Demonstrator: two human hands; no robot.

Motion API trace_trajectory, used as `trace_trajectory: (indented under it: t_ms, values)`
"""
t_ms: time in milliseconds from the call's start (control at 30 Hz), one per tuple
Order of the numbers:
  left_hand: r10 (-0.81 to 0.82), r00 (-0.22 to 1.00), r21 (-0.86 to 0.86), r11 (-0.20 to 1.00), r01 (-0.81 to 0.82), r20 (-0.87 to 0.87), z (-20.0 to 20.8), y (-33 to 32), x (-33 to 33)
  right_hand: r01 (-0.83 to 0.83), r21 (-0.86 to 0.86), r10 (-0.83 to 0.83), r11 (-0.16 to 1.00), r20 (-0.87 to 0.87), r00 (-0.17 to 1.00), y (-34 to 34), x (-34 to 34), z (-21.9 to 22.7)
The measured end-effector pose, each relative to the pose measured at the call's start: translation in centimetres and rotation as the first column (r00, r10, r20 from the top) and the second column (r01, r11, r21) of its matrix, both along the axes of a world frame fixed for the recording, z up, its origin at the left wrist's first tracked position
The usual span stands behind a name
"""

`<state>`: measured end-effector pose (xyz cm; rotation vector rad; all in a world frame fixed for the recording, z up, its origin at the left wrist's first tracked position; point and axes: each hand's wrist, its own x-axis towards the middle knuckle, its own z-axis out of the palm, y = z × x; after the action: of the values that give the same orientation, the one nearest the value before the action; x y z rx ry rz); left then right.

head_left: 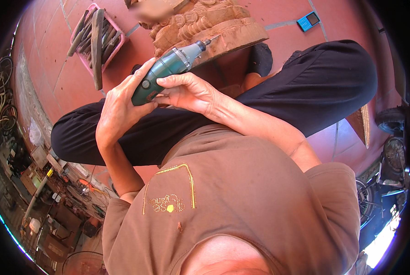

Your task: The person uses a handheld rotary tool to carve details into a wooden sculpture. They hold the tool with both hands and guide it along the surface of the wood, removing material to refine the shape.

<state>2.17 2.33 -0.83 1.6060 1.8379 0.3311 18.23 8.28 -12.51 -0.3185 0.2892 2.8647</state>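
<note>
Now your left hand (118,103) grips the green, rounded rotary tool (166,68) from its left, your right hand (189,91) from its right; its grey bit (209,41) overlaps the carved brown wooden piece (205,25), contact unclear, top cut off.

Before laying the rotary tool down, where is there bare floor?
Bare red tile shows between the carved wood and blue phone, and right of the phone, beyond the right knee. Another patch borders the pink basket's left side. It is crowded around the left hand, right hand and rotary tool; the gap between basket and wood is narrow.
</note>
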Motion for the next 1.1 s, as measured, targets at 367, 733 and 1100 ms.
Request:
trace_trajectory:
  t_ms: [367, 733, 1100]
  values:
    - [0.029, 1.0, -0.158, 0.987, -0.028, 0.005, 0.8, 0.0, 0.3, 0.016, -0.006, -0.016, 1.0, 0.019, 1.0, -0.6, 0.5, 0.1]
    - [-0.016, 0.998, -0.123, 0.992, 0.022, 0.054, 0.7, -0.6, 0.5, 0.037, 0.002, -0.037, 0.999, 0.016, 0.999, -1.7, 1.2, 0.2]
    - [-0.023, 0.999, -0.149, 0.988, 0.028, 0.034, 0.9, -0.8, 0.5, 0.02, -0.024, -0.021, 0.999, -0.005, 1.0, -2.1, 1.5, -0.1]
